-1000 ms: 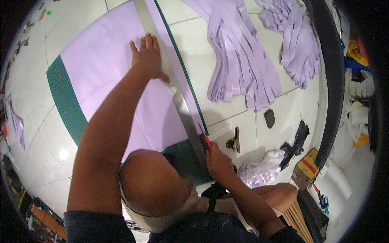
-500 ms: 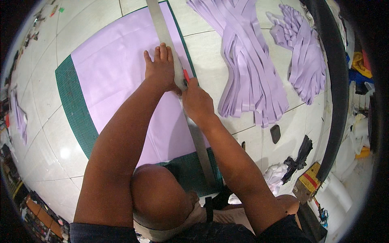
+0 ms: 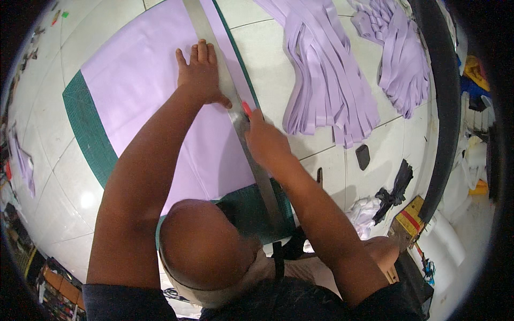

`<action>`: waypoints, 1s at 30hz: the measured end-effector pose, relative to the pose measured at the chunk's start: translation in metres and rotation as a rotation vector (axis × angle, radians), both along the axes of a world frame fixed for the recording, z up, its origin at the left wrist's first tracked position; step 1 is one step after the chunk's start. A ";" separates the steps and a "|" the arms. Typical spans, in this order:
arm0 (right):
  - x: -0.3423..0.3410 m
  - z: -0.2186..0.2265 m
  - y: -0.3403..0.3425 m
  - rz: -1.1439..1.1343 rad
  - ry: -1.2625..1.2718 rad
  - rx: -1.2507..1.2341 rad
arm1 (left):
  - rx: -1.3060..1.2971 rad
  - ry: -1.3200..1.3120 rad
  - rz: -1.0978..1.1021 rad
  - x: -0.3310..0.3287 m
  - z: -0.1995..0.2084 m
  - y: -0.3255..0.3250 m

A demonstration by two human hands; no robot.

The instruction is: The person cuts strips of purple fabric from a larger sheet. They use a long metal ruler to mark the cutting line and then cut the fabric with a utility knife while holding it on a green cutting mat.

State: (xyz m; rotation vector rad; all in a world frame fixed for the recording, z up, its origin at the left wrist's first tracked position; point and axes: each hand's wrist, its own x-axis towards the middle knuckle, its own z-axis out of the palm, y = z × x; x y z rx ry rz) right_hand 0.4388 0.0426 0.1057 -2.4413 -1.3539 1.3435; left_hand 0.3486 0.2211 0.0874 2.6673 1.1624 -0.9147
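Observation:
A sheet of lavender fabric [image 3: 134, 80] lies on a green gridded cutting mat [image 3: 88, 125] on the floor. Across its right part runs a long metal ruler [image 3: 227, 80], with a narrow margin of fabric showing beyond its right edge. My left hand [image 3: 199, 77] presses flat with fingers stretched, partly on the ruler and partly on the fabric. Just below and right of it, my right hand [image 3: 266, 140] grips a red-handled cutter [image 3: 246, 108] at the ruler's right edge. The cutter's blade is hidden.
Two piles of lavender strips, a large one [image 3: 326, 80] and a smaller one [image 3: 401, 75], lie right of the mat. Nearer me are a dark flat block [image 3: 363, 157], a black cloth bundle [image 3: 393, 192] and white scraps [image 3: 364, 214]. A black bar [image 3: 444, 107] runs along the right.
My right hand has drawn the cutter toward me along the ruler, farther from my left hand. My left hand keeps its hold on the ruler. The whole view has shifted slightly.

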 end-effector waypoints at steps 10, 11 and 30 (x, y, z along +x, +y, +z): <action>-0.024 0.058 -0.204 -0.125 0.093 -0.548 | -0.015 0.006 0.017 0.005 0.003 0.000; -0.023 0.059 -0.222 -0.093 0.090 -0.574 | -0.008 -0.017 0.015 0.001 0.000 -0.001; -0.034 -0.035 -0.129 -0.432 -0.190 0.363 | -0.008 -0.111 0.009 -0.010 -0.001 0.003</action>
